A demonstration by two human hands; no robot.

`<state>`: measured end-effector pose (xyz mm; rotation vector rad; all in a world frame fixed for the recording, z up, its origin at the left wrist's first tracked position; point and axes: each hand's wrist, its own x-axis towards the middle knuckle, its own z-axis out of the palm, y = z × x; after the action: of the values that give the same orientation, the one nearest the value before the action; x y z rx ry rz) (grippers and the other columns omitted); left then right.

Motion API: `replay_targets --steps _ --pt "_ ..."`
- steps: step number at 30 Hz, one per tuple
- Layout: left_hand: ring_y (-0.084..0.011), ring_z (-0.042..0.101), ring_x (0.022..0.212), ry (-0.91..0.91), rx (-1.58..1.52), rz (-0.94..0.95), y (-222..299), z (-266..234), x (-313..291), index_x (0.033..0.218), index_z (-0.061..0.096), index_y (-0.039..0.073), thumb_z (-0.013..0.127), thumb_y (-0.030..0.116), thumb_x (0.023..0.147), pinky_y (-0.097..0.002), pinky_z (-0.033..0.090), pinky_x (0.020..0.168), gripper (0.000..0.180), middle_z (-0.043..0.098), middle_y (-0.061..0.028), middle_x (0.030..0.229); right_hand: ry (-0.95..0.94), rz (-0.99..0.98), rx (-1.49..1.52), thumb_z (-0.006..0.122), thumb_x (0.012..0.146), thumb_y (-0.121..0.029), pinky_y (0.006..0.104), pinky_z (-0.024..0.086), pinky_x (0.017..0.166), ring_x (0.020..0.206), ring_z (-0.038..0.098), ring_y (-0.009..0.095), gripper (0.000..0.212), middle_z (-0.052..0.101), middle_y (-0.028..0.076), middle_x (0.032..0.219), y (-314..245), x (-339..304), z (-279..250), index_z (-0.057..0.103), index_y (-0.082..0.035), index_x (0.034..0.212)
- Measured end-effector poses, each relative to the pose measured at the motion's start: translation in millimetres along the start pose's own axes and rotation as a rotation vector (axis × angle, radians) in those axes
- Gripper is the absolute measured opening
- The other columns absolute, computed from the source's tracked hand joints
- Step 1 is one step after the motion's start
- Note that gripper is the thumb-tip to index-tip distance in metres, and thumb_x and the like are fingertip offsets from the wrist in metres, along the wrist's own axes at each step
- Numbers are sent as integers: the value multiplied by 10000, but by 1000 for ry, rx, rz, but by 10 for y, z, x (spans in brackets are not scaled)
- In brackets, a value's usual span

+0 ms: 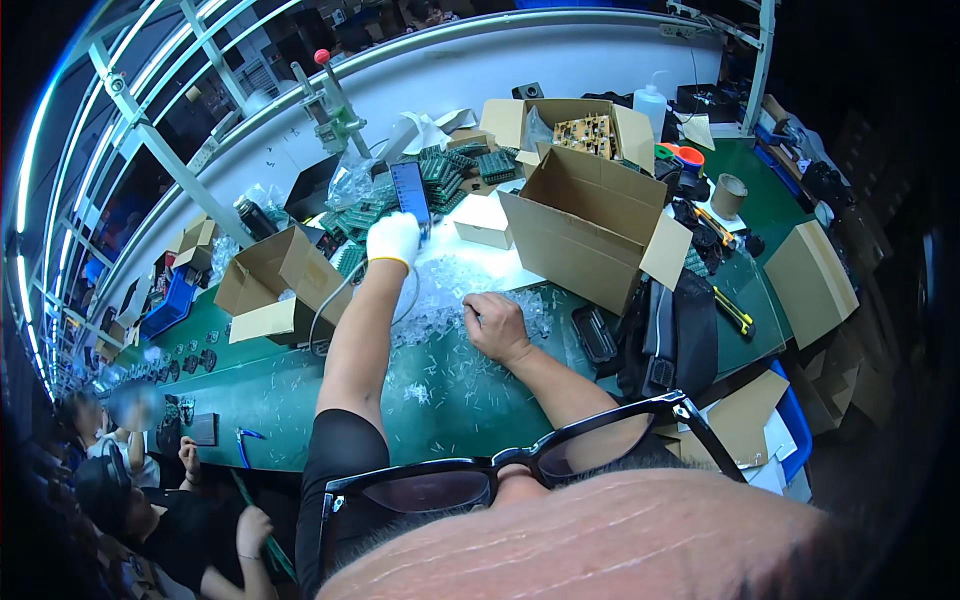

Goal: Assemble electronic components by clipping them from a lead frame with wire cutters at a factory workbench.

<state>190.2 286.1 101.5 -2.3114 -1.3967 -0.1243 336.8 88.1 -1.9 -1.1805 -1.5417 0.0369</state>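
Note:
My left hand [393, 238], in a white glove, is closed in front of the lower part of an upright phone [409, 188] with a lit screen. Something small and dark shows at its right side, too small to name. Bare and with curled fingers, my right hand [498, 327] rests at the right edge of a pile of small clear plastic pieces [445, 285]. What its fingertips hold, if anything, is hidden. A grey cable [330, 296] loops by my left forearm. Green circuit boards [440, 170] are heaped behind the phone.
Open cardboard boxes stand left [285, 275] and right [580, 230]; a small white box [483, 221] is between. A hand press [335, 110] stands behind. A black case [594, 333], black bag [690, 330] and yellow cutter [733, 312] lie right. Co-workers sit at lower left.

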Motion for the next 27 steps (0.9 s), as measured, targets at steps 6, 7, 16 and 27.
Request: replay_targets --steps 6,7,16,27 --pt "-330 782 945 -123 20 -2 -107 138 -141 973 784 76 606 163 978 -445 625 812 199 781 -161 1003 24 -9 -8 682 878 -93 471 569 751 803 705 373 95 713 173 850 -59 44 26 724 -44 947" --pt "-335 782 959 -97 69 50 -131 114 -120 986 793 77 605 170 978 -450 621 829 209 786 -166 1028 18 -6 -8 683 877 -94 473 569 748 798 704 374 95 713 173 847 -26 27 16 724 -44 946" --pt "-346 751 934 54 41 124 -315 47 -275 983 674 71 655 101 915 -471 610 790 78 733 -158 974 -10 -10 0 677 878 -104 478 574 748 804 712 381 102 718 175 855 5 10 37 732 -55 949" --pt "-338 688 1076 64 -924 -158 -387 -542 -1927 1379 606 19 797 252 783 -433 539 993 668 690 -179 1142 19 213 69 658 900 -112 456 600 819 886 746 382 143 761 186 946 78 73 -45 764 -50 971"
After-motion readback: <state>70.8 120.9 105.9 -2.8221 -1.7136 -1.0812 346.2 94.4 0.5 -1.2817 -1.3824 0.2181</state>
